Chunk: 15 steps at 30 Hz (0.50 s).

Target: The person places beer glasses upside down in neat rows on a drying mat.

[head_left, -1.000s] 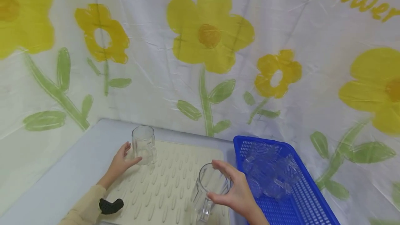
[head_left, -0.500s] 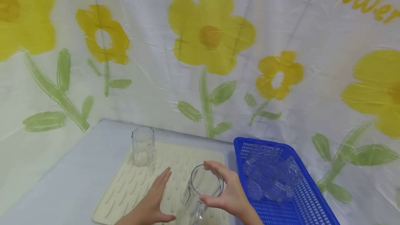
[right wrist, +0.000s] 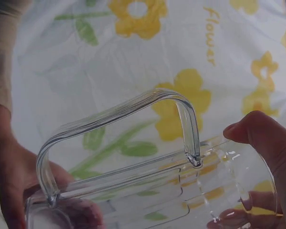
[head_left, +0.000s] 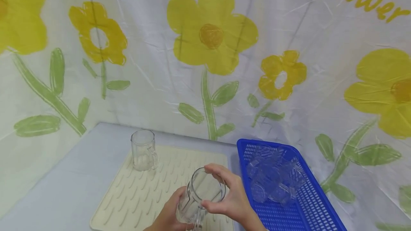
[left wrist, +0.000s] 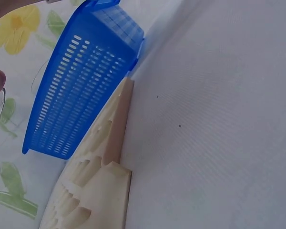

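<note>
1. Head view: A person's two hands are holding a clear glass mug (head_left: 200,195) at a tilt above the near right part of a cream ridged mat (head_left: 128,202).
2. The right hand (head_left: 232,199) is gripping the mug's upper round end, thumb on one side and fingers curving over the other.
3. The left hand (head_left: 168,211) is wrapping the lower end, partly hidden behind the glass.
4. The mug's handle (right wrist: 117,110) is pointing toward the wearer and, in the right wrist view, is arching between the two hands, touched by neither; left-hand fingers are showing through the glass.
5. A second mug (head_left: 142,150) is standing upright on the mat's far left corner, its handle facing right.
6. To the right, a blue plastic basket (head_left: 321,202) is holding a cluster of clear glassware (head_left: 273,177); the pieces are overlapping too much to count.
7. Behind the pale table (head_left: 70,170), a white sheet (head_left: 151,81) is displaying yellow flowers, green leaves and the word "flower" (head_left: 366,1).
</note>
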Each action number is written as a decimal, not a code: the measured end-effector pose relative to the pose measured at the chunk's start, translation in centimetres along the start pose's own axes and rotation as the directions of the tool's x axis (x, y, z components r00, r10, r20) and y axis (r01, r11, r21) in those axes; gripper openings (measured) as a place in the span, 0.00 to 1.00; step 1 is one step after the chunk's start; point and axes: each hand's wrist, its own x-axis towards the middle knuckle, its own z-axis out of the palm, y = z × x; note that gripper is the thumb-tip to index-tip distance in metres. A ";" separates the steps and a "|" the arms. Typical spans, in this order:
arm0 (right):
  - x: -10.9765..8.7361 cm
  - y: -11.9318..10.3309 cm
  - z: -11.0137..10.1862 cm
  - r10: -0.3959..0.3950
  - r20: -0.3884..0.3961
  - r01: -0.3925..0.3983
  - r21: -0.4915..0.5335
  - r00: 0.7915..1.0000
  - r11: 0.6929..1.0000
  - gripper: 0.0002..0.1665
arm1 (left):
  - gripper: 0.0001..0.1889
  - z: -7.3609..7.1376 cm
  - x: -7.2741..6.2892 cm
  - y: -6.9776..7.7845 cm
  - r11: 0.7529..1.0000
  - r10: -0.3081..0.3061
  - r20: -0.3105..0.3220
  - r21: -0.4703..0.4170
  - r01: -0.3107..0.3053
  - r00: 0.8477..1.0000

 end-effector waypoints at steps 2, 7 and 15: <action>0.0 0.0 0.0 -0.009 -0.002 0.009 0.003 1.000 1.000 0.35 | 0.45 -0.1 0.0 0.1 1.000 0.009 0.006 -0.022 -0.009 1.000; -0.1 -0.1 -0.2 -0.007 0.007 0.007 0.008 1.000 1.000 0.36 | 0.44 -0.6 0.2 0.2 0.999 0.033 0.017 0.012 -0.033 0.999; -0.6 0.3 -1.3 0.055 0.017 -0.056 0.061 0.998 0.997 0.40 | 0.42 -2.5 2.8 2.4 0.986 0.165 0.030 -0.040 -0.164 0.986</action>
